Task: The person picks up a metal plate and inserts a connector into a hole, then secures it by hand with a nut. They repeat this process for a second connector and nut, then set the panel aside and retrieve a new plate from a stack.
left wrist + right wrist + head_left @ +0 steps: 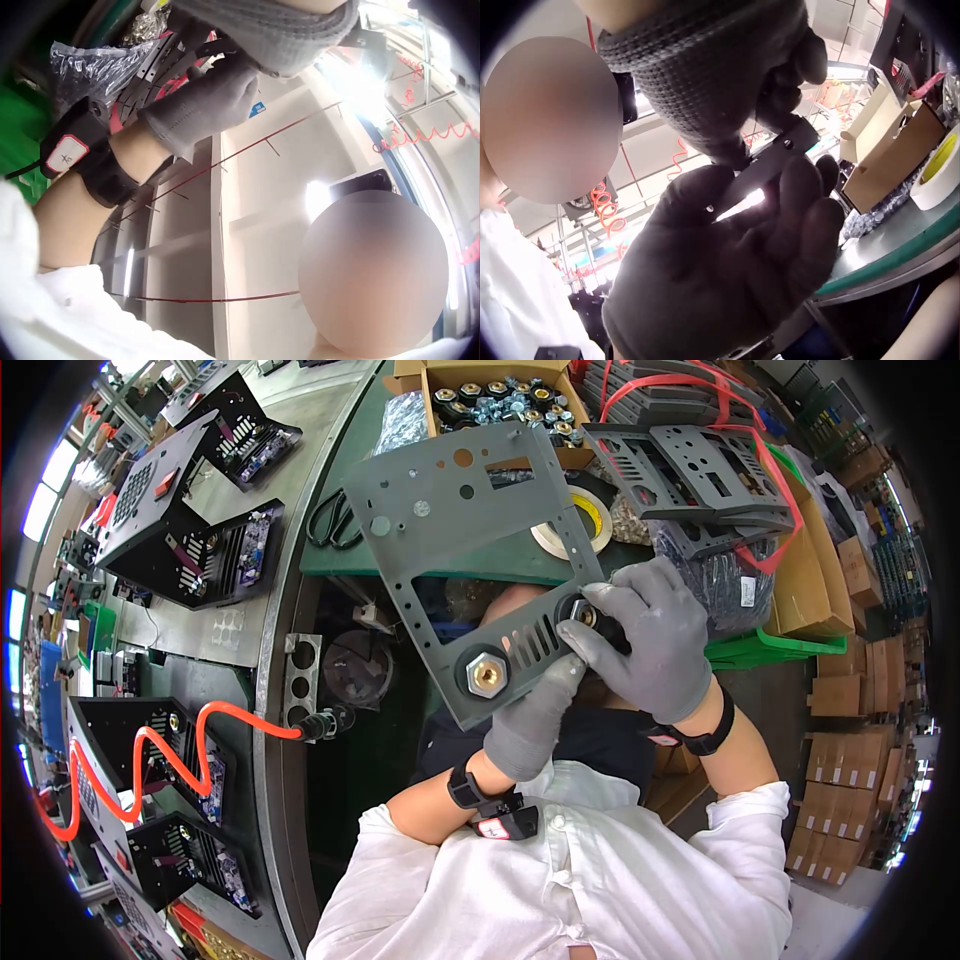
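A flat grey sheet-metal panel (pixel 475 520) with a large rectangular cutout, round holes and slots is held up over the lap. My left hand (pixel 535 725), gloved in grey, grips its lower edge; in the right wrist view the left hand (pixel 727 277) has the panel edge (pixel 772 165) between thumb and fingers. One hex nut (pixel 487 674) with a brass centre sits on a round black fitting near the panel's lower corner. At a second similar hex nut (pixel 582 613), thumb and forefinger of my gloved right hand (pixel 650 630) pinch around it.
Behind the panel stands a cardboard box (pixel 505 445) of nuts and bolts. A tape roll (pixel 585 525) and black-handled scissors (pixel 332 522) lie on the green table. Stacked grey panels (pixel 700 470) are at right. Black housings (pixel 190 510) and an orange coiled hose (pixel 150 760) occupy the left bench.
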A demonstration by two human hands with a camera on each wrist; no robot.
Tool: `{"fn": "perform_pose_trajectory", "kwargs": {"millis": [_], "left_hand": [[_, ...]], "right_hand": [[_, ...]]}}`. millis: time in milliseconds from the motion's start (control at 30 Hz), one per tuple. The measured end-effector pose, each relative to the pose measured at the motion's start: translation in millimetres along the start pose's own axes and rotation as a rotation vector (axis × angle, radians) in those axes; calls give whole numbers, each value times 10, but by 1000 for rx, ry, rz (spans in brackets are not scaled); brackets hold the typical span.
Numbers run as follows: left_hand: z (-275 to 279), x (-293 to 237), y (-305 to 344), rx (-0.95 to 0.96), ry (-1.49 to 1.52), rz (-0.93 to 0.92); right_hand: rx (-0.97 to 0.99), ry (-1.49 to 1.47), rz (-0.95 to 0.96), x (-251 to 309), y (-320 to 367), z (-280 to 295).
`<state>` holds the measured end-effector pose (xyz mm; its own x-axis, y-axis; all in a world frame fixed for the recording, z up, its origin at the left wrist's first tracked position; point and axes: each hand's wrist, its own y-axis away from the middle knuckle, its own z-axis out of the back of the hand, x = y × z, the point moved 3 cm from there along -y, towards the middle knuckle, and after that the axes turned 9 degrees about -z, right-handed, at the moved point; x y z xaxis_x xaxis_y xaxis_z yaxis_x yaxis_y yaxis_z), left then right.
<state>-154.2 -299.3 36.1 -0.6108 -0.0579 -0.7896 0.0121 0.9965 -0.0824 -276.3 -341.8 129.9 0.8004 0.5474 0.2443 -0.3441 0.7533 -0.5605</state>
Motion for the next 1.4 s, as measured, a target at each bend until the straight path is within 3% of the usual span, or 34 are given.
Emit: {"fn": "perform_pose_trajectory", "kwargs": {"millis": [67,200,267,333,467,533,667,733,800,867,933,1000,1067,1133,1200,1267,1367,1400], "left_hand": [[19,33,23,52,-168,-62],[-20,35,66,-8,-182,-36],[-21,13,51,-27,-155,-91],[-13,-32,19,-26,-134,-151],[4,-131,-74,10,-124,-58],[-6,-112,-49,41,-128,-5],[15,-47,-23,16,-164,-70],[8,-64,-38,6,-198,-83],[-53,-87,-64,19,-178,-137],[-127,-127,-85,62,-168,-137],[-92,-93,-76,143,-322,-175],[-63,-46,-147,374,-660,-403],[-423,-117,-183,246,-214,-128],[-463,-5,-248,440,-402,-45],[-615,35,-283,638,-526,-30],[-1000,-71,-320,739,-556,-54],[-1049,-43,-402,647,-437,-117],[-1012,-37,-401,643,-439,-49]], "right_hand": [[121,116,-97,-22,-16,-4],[96,149,-172,-65,-65,-16],[-180,57,-210,-76,-93,39],[-173,63,-125,22,-8,87],[250,-380,9,22,188,213],[-45,-340,-81,133,104,246],[-162,-187,-92,-29,147,167],[236,-400,57,-101,328,251],[172,-293,43,-10,339,250],[-51,-147,-31,24,209,284],[3,-80,-24,-18,318,325],[66,-222,61,-107,482,375],[-165,-5,43,-103,474,492],[-201,168,76,-261,514,565],[-113,308,-21,-467,563,677],[-226,305,-114,-784,662,853],[-448,347,-444,-1485,770,1297],[-533,392,-499,-1824,836,1425]]}}
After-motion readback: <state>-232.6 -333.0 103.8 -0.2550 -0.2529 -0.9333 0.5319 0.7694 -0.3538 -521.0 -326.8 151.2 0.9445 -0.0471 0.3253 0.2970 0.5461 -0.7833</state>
